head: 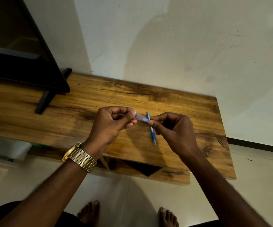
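A short blue and clear pen part (142,118) is held between both hands above the wooden table (83,102). My left hand (111,123) pinches its left end between thumb and fingers. My right hand (173,128) pinches its right end. A blue pen (152,131) lies on the table below and between the hands, its tip pointing toward me; its upper part is partly hidden behind my right fingers. A gold watch sits on my left wrist.
A black screen (26,51) on a black stand (44,100) occupies the table's left side. A pale wall (181,46) runs behind the table. Below the tabletop is a shelf opening (142,169). My bare feet stand on the tiled floor.
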{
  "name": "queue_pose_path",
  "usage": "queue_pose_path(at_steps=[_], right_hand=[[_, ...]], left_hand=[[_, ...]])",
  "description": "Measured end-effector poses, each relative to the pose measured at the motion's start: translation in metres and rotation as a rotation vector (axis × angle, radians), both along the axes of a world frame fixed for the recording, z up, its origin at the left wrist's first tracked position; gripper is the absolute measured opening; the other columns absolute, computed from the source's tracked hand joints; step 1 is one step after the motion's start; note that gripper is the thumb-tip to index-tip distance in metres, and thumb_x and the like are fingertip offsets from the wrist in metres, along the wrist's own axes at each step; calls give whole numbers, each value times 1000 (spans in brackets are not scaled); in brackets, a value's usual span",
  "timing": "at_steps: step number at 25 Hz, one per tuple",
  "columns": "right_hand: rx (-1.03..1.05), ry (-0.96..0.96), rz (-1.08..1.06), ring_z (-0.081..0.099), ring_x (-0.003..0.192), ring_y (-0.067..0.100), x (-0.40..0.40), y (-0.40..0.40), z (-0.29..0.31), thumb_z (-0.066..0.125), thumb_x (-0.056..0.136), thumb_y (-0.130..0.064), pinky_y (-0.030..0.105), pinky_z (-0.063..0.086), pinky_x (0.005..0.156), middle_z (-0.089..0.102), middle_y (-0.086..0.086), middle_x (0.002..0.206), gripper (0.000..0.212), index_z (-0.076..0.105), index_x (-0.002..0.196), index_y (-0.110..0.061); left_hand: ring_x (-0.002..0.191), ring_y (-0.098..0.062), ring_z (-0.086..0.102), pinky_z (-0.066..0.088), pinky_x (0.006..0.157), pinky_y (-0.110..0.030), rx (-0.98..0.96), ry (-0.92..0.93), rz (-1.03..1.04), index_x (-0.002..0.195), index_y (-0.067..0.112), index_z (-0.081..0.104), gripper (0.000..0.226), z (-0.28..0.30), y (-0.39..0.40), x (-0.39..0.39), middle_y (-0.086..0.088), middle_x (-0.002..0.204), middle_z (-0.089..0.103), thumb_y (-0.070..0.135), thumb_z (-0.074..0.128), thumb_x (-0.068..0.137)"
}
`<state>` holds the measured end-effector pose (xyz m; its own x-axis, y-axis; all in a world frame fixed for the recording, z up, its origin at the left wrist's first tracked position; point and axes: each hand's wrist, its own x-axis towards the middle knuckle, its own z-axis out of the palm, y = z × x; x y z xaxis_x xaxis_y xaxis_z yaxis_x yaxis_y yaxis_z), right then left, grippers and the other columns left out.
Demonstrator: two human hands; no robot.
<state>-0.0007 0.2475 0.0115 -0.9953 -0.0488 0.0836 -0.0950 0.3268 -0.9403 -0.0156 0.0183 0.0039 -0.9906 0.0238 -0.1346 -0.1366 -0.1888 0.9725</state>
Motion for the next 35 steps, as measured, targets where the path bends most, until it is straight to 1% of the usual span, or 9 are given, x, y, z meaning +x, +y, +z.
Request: queue_pose_path(at_steps=[3, 8, 13, 16, 21, 24, 29, 32, 35], right_hand=[[-31, -3, -23, 79, 74, 21, 1, -2, -2, 88, 91, -22, 49, 67, 74, 83, 6, 84, 11, 86, 99, -16], [-48, 2, -69, 78, 73, 13, 0, -3, -3, 89, 90, -26, 43, 67, 73, 84, 1, 86, 13, 86, 100, -19], [2, 22, -33, 79, 76, 11, 1, -1, -4, 88, 91, -24, 34, 66, 72, 85, -3, 88, 11, 86, 100, -18], [-51, 6, -50, 78, 73, 10, 1, -1, -3, 88, 91, -22, 31, 64, 71, 84, -1, 87, 11, 86, 100, -16], [119, 87, 14, 80, 82, 3, 3, 1, -1, 88, 91, -23, 24, 65, 72, 85, -11, 92, 13, 86, 103, -19], [112, 93, -41, 80, 80, 2, 1, 2, -1, 89, 90, -24, 21, 63, 71, 85, -11, 93, 13, 87, 102, -20], [42, 29, 44, 81, 78, 8, 2, 2, 1, 88, 90, -22, 26, 65, 71, 86, -6, 90, 13, 86, 102, -17], [49, 14, 74, 82, 76, 11, 0, 2, 3, 89, 89, -22, 28, 67, 70, 86, -5, 90, 13, 86, 100, -16], [35, 18, 38, 82, 76, 12, 1, -1, 2, 90, 89, -23, 30, 67, 70, 86, -4, 88, 13, 85, 98, -16]], left_hand=[[92, -22, 86, 65, 75, -20, -24, 24, 19, 105, 17, 86, 25, -3, 0, 0, -11, 97, 87, 32, 88, 84], [91, -19, 85, 65, 76, -20, 31, 14, 26, 104, 20, 87, 25, -4, 4, 1, -13, 97, 86, 34, 88, 84], [92, -21, 85, 65, 77, -21, -53, 55, -8, 107, 17, 85, 26, -1, -1, 2, -10, 97, 86, 33, 86, 87], [90, -18, 85, 65, 76, -21, -52, 33, -47, 103, 19, 87, 22, 1, -2, 3, -10, 96, 87, 31, 86, 85], [92, -21, 85, 65, 76, -20, -70, 11, -33, 105, 16, 84, 27, 4, 1, 5, -9, 95, 86, 31, 84, 83], [89, -19, 85, 66, 75, -20, -131, 46, -70, 105, 16, 83, 27, 4, 1, 7, -8, 94, 86, 32, 83, 84], [85, -16, 84, 66, 75, -20, -128, 31, 11, 107, 13, 83, 16, 1, 5, 6, -8, 93, 86, 20, 83, 92], [84, -16, 84, 65, 74, -20, -131, 42, 44, 106, 13, 83, 14, 1, 5, 5, -8, 93, 86, 20, 83, 93], [86, -15, 85, 65, 73, -19, -58, 13, 82, 107, 13, 83, 17, 2, 9, 6, -8, 95, 86, 22, 83, 93]])
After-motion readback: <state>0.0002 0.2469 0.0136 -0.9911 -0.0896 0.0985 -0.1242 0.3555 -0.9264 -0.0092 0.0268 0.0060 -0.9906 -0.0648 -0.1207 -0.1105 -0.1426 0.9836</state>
